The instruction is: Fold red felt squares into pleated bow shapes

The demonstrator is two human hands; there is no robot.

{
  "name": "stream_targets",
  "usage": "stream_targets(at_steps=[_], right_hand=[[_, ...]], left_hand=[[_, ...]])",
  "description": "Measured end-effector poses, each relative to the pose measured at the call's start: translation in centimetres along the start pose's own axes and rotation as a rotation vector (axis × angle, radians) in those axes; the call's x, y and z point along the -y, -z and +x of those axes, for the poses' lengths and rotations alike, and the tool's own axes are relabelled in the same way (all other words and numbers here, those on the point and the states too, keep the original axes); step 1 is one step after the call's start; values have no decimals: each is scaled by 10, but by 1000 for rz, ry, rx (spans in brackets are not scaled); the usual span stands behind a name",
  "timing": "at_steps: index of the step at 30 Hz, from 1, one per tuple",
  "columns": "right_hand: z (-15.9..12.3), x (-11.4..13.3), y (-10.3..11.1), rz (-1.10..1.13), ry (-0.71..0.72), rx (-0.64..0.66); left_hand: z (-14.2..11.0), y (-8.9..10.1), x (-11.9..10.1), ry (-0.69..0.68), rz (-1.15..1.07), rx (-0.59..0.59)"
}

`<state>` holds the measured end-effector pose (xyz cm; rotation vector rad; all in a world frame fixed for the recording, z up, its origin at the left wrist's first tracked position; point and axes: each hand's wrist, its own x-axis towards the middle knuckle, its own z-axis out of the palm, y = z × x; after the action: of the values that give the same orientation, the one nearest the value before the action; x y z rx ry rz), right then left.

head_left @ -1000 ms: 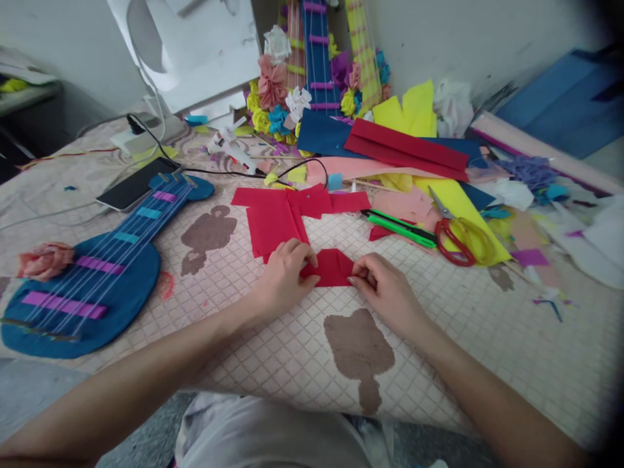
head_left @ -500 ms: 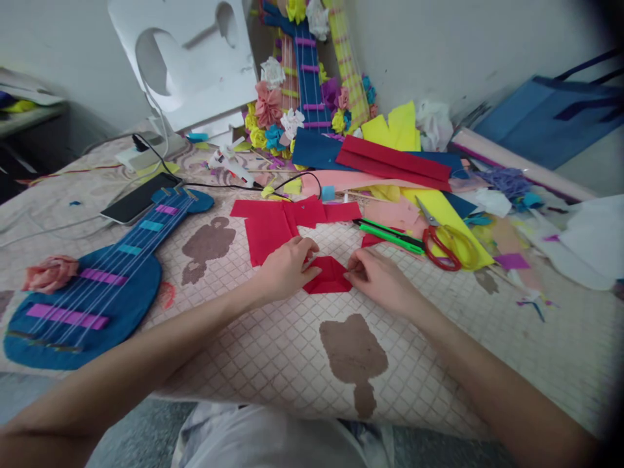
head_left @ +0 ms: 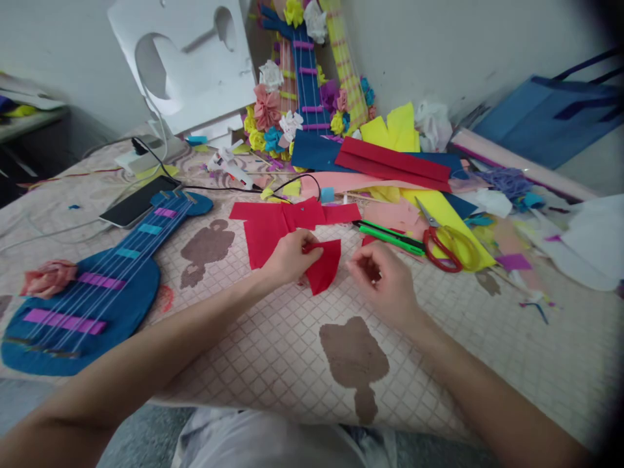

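Note:
My left hand (head_left: 295, 259) pinches a small red paper piece (head_left: 325, 266) by its upper left part, its loose side spreading to the right. Just right of that paper, my right hand (head_left: 380, 276) is apart from it, with loosely curled fingers and nothing visible between them. Behind my left hand lie a larger red paper sheet (head_left: 263, 239) and red strips (head_left: 341, 213), flat on the tablecloth. A green and black cutter knife (head_left: 390, 237) rests beyond my right hand, beside scissors (head_left: 441, 247) with red and yellow handles.
A blue paper guitar (head_left: 117, 273) with a pink flower lies at left, near a phone (head_left: 134, 201). A glue gun (head_left: 231, 170) and its black cord are farther back. Paper scraps (head_left: 394, 169) and decorated guitars (head_left: 309, 78) crowd the wall side; a blue bag (head_left: 541, 120) stands right.
My right hand has let go of the small red paper and drawn slightly right. In my left hand the paper has turned and now shows a broader, fanned face.

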<state>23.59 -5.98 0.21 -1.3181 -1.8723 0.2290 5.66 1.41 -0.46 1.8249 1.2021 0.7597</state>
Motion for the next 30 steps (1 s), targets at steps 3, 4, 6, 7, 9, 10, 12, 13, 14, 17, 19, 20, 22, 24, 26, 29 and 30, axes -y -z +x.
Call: stream_targets(at_steps=[3,4,6,7,9,10,12,13,14,17,19,20,22,24,26,29,30], right_hand=[[-9,10,-9,-80,162,143],[-12,12,-12,-124,179,190],[-14,12,-17,-238,178,238],[-15,11,-18,-294,173,242],[-15,5,-18,-369,177,237],[-16,2,-17,-381,182,240],[-16,-4,-12,-359,202,260],[-17,-7,-9,-336,213,277],[-18,-10,-7,-312,228,292],[-19,-17,0,-257,273,324],[-20,-20,2,-237,285,348],[-20,-20,2,-229,285,361],[-20,-21,2,-215,257,381],[-20,-21,2,-205,191,370],[-20,-22,1,-197,130,358],[-20,-24,1,-184,153,370],[-19,-24,2,-179,176,377]], left_hand=[[-3,-3,-1,226,-282,20],[-5,-4,-3,300,-391,33],[-9,-7,-7,395,-591,63],[-11,-7,-9,416,-660,78],[-16,-7,-9,426,-715,108],[-20,-6,-6,413,-701,117],[-28,-2,1,335,-598,133],[-33,1,5,258,-506,133],[-38,4,9,155,-393,156],[-50,14,16,-216,135,-66],[-53,18,16,-379,423,-101],[-54,19,15,-437,516,-73],[-54,19,13,-520,607,13],[-53,18,12,-557,632,69],[-52,16,12,-555,618,67],[-49,15,16,-569,539,59],[-48,14,17,-585,501,83]])
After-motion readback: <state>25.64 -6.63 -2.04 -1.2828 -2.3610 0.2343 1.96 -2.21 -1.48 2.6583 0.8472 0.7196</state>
